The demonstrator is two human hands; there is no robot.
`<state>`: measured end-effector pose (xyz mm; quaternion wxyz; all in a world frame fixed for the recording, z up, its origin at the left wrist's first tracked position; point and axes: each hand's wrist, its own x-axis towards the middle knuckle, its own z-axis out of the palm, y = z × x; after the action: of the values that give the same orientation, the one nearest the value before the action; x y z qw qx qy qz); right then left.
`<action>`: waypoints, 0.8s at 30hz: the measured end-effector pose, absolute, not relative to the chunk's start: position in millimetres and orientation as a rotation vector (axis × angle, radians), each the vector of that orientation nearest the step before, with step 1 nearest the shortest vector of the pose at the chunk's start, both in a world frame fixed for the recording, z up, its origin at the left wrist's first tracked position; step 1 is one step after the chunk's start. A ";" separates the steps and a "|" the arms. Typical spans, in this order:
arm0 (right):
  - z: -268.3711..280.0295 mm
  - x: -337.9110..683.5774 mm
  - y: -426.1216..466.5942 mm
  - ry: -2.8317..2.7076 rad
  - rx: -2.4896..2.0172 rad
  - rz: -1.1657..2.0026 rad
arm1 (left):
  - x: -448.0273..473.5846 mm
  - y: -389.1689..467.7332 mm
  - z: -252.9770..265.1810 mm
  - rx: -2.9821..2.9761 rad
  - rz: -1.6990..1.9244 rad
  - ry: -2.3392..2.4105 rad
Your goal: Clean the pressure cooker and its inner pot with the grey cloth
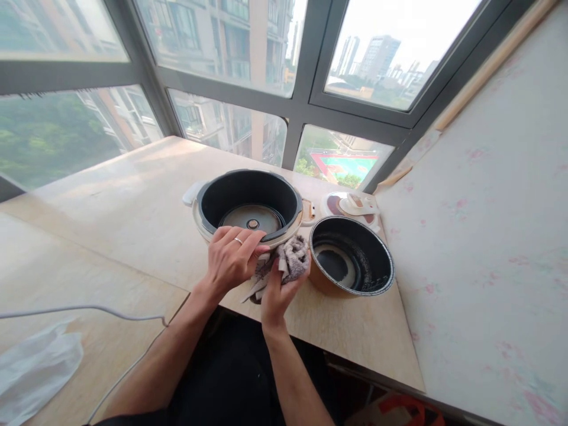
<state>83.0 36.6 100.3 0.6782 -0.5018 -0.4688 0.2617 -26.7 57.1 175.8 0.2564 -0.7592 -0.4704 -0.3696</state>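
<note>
A white cooker body (202,223) with a dark hollow inside stands on the wooden counter (133,207). My left hand (233,257), a ring on one finger, rests on its near rim and touches a grey cloth (290,260). My right hand (275,296) grips that cloth from below, pressed against the cooker's front. Right of the cloth sits the loose dark inner pot (350,260) with a brown outer wall.
The cooker lid (352,206) lies behind the inner pot near the window. A white cable (89,309) runs over the near counter, and a clear plastic bag (35,361) lies at the lower left. A pale wall (488,236) bounds the right side.
</note>
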 end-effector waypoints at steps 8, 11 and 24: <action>109.2 105.4 79.3 -0.942 -1.184 0.700 | -46.7 54.3 171.7 -2.031 -1.030 -1.151; 103.9 108.7 90.2 -0.963 -1.160 0.717 | -60.0 53.2 170.4 -2.042 -1.023 -1.117; 79.1 45.4 11.7 -1.175 -1.054 0.391 | -62.6 52.2 172.5 -1.897 -1.193 -1.256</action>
<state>45.4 11.7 79.1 0.6873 -0.4709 -0.5247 0.1747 -62.6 52.2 172.5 0.2826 -0.7083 -0.4691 -0.4455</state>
